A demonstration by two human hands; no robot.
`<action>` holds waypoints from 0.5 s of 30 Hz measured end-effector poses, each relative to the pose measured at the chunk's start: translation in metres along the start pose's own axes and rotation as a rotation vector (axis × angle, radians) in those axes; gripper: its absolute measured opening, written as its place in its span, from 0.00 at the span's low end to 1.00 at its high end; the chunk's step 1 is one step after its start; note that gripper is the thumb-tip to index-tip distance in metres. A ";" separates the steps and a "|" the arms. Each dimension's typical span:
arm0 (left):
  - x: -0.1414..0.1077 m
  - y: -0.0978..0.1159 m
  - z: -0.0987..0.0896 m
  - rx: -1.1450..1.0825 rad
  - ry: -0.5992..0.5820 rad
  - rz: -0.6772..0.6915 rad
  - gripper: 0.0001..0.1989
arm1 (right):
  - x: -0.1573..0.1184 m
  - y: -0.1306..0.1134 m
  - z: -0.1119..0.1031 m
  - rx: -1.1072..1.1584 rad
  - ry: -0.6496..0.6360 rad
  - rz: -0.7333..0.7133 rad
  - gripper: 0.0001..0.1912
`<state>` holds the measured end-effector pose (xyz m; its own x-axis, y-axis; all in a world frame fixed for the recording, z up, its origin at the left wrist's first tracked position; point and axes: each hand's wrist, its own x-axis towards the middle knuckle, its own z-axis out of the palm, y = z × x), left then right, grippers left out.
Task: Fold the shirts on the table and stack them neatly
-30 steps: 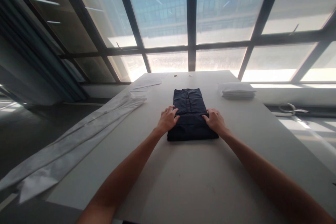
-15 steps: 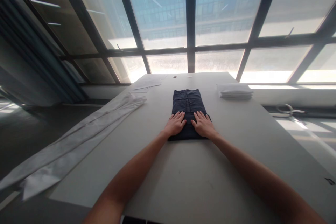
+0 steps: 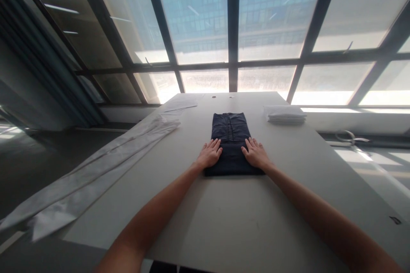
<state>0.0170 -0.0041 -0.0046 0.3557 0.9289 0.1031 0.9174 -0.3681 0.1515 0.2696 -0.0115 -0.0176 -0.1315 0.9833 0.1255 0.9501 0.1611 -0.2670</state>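
Observation:
A dark navy garment [image 3: 231, 153], folded into a narrow rectangle, lies flat in the middle of the white table [image 3: 218, 213]. Its near part is a folded-over layer with a straight front edge; the far part shows a centre seam and creases. My left hand [image 3: 209, 153] rests palm down on its left edge, fingers spread and pointing away from me. On the right edge lies my right hand [image 3: 255, 152], also flat with fingers apart. The garment's exact kind cannot be told from its folded shape.
White cloth [image 3: 105, 166] stretches along the table's left side and hangs over the edge. Thin white sheets [image 3: 179, 104] lie at the far left. A folded white stack [image 3: 285, 114] sits at the far right. Large windows [image 3: 201, 17] stand beyond the table.
Both hands have slid apart, from nearer the garment's middle out to its left and right edges. The view has tilted up slightly.

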 end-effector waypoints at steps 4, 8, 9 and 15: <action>-0.045 0.016 0.002 0.012 0.022 0.050 0.30 | -0.049 -0.002 0.004 -0.002 0.053 -0.006 0.35; -0.098 0.035 0.002 -0.004 0.024 0.060 0.31 | -0.106 -0.003 0.005 0.018 0.086 -0.031 0.35; -0.108 0.039 0.002 -0.011 0.019 0.060 0.31 | -0.118 -0.004 0.004 0.029 0.093 -0.039 0.35; -0.124 0.047 -0.007 -0.134 -0.055 -0.002 0.31 | -0.144 -0.006 -0.003 0.134 0.126 -0.042 0.36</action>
<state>0.0152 -0.1367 -0.0029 0.3664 0.9292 0.0488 0.8875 -0.3647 0.2816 0.2838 -0.1542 -0.0307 -0.1257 0.9585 0.2560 0.8973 0.2199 -0.3828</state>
